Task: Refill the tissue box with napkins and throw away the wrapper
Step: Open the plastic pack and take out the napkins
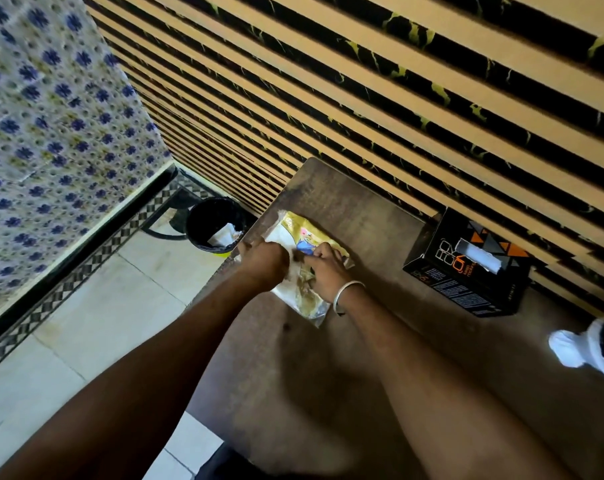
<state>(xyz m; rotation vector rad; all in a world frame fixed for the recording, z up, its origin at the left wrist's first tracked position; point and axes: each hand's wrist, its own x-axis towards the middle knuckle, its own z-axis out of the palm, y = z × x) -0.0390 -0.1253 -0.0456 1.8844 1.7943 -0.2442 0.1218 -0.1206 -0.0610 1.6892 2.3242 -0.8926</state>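
Note:
A yellow and white napkin pack [293, 228] in its plastic wrapper lies on the brown table [380, 341] near its left edge. My left hand [262, 261] grips the pack's left side. My right hand [324, 271], with a silver bangle on the wrist, pinches the wrapper at the pack's middle. A black tissue box [466, 271] with orange print stands at the right against the wall, a white tissue showing in its top slot.
A black bin [212, 225] with white paper inside stands on the tiled floor just left of the table. A white and red object [591, 344] lies at the table's right edge. The slatted wall runs behind the table.

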